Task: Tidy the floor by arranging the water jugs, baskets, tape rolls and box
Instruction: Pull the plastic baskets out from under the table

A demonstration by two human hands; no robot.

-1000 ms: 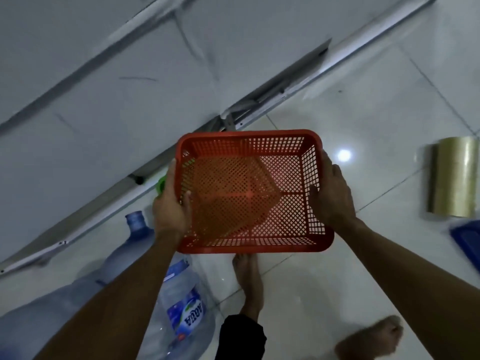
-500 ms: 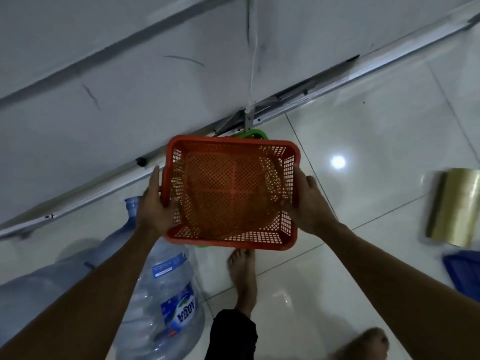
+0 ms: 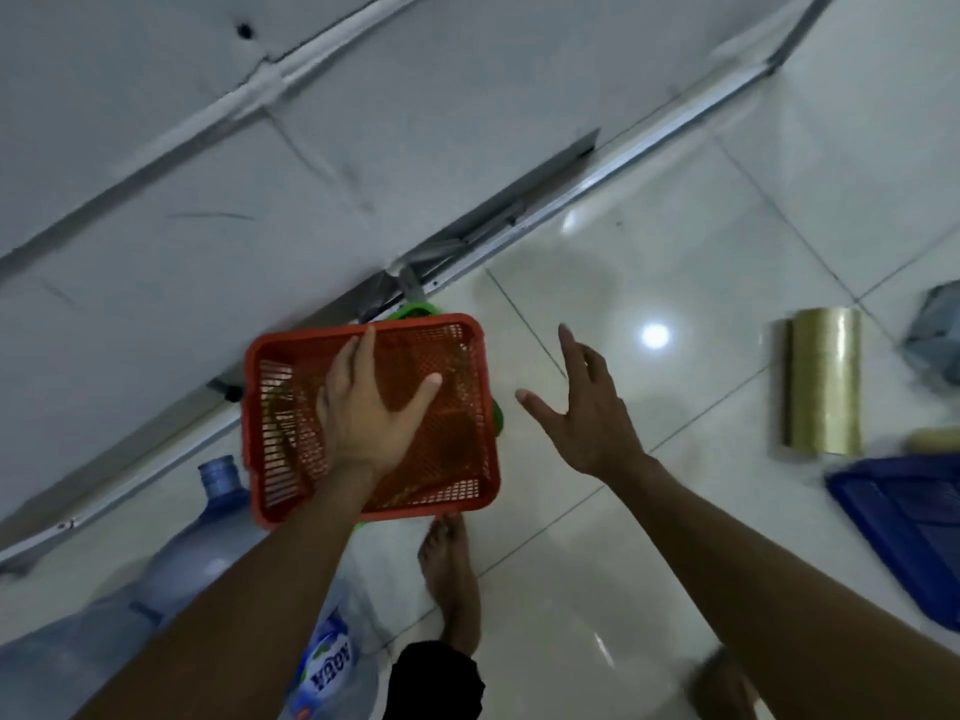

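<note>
Orange basket point(image 3: 457, 459): perforated plastic, rectangular, open side up, at centre-left of the frame beside the base of the white wall panels point(image 3: 208, 174). A green rim point(image 3: 413, 310) shows past its top edge and again at its right and lower edges, so it sits on or in a green item; which one cannot be told.

Left hand point(image 3: 371, 407): over the basket's interior, palm down, fingers spread, thumb pointing right. Whether it touches the mesh cannot be told.

Right hand point(image 3: 589, 407): just right of the basket, apart from it, fingers splayed, holding nothing.

Water jug point(image 3: 208, 558): translucent blue, lying on its side at lower left, neck pointing toward the top of the frame, near the basket's lower-left corner. The left forearm crosses in front of it.

Second water jug point(image 3: 332, 662): clear, with a blue-and-white label, at the bottom edge below the basket, partly hidden by the left forearm.

Tape roll point(image 3: 823, 379): yellowish, wide, lying on the floor at right, well apart from the basket.

Blue basket point(image 3: 904, 532): dark, blurred, at the right edge below the tape roll, cut off by the frame.

Grey bag point(image 3: 935, 335): crumpled, at the right edge, just right of the tape roll.

Floor point(image 3: 675, 226): glossy white tiles with a bright light reflection right of the hands. Bare feet point(image 3: 449, 574) stand below the basket.
</note>
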